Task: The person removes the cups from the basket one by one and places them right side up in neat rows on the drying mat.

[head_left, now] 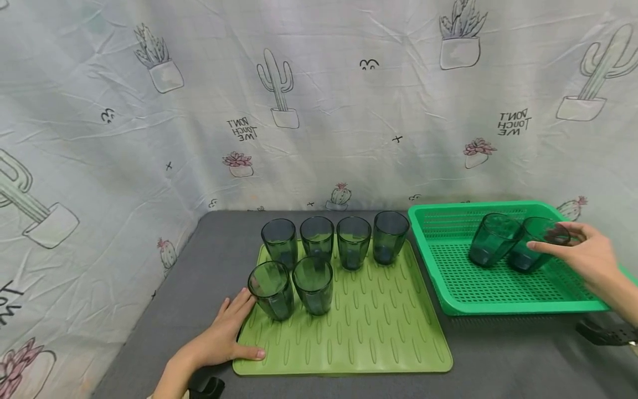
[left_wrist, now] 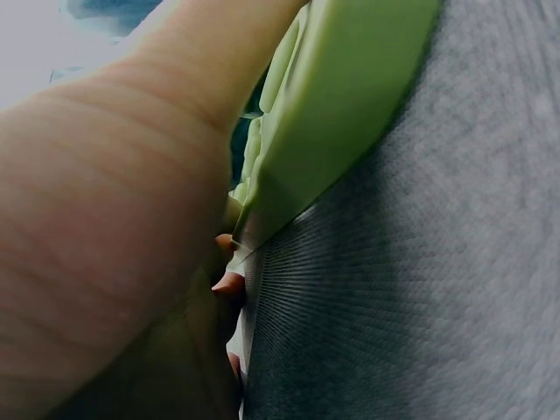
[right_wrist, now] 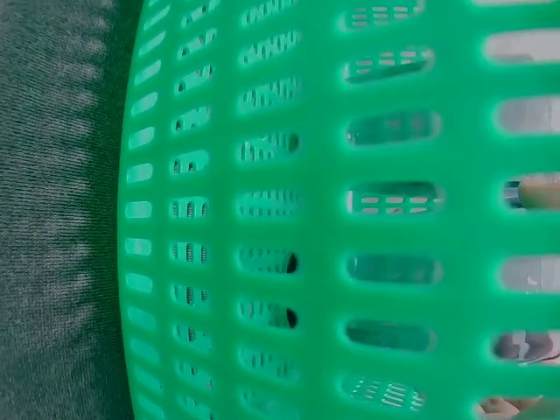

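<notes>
Right hand (head_left: 590,257) pinched rim of tilted green glass (head_left: 533,244) inside green basket (head_left: 498,293) at tabletop's right edge, left hand (head_left: 224,335) flat, fingers spread, on green mat (head_left: 359,321) front-left corner.

The bare forearm fills the left of the view, close and blurred. Beside it, the raised edge of a light green ribbed rubber mat (left_wrist: 350,105) lies on the grey woven bench (left_wrist: 437,289). One of the fingers (left_wrist: 229,282) touches the mat's corner.
</notes>
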